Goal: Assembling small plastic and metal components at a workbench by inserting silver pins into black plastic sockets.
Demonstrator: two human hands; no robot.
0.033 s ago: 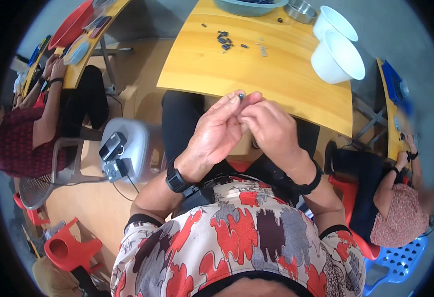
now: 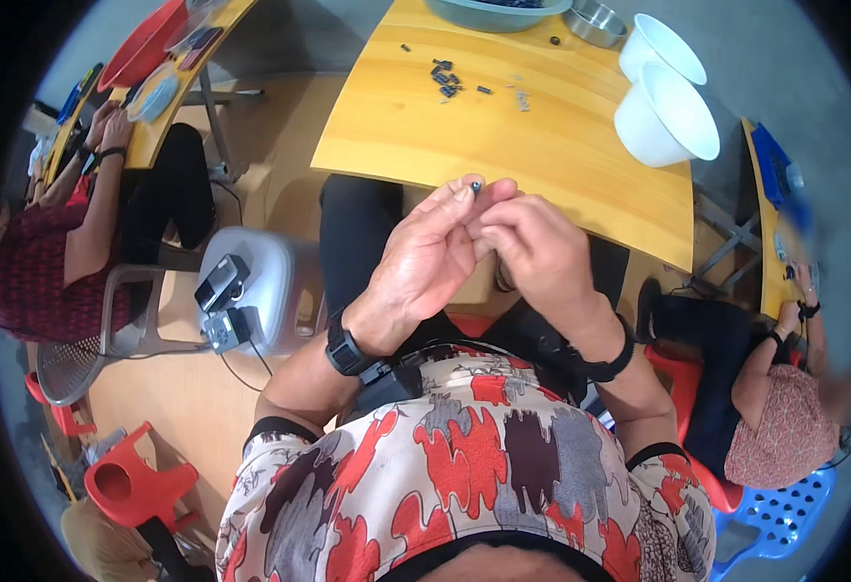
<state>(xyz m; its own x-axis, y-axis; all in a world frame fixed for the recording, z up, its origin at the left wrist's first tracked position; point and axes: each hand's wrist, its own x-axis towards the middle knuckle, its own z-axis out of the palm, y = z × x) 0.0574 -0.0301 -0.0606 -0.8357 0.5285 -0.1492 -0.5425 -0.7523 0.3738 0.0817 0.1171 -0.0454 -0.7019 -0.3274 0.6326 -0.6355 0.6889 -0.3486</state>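
Small dark part (image 2: 475, 185) sits pinched at the fingertips of both hands, left hand (image 2: 423, 264) and right hand (image 2: 536, 254) pressed together above the lap, just short of the wooden table (image 2: 542, 145) edge. It looks like fitting work, though it's too tiny to tell. A loose cluster of similar pieces (image 2: 447, 80) waits on the table, near two white bowls (image 2: 666, 114).

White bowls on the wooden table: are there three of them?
No, only two white bowls stand on the wooden table, near its right edge.

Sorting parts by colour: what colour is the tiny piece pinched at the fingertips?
Dark, nearly black, small piece held between left hand and right hand; head view.
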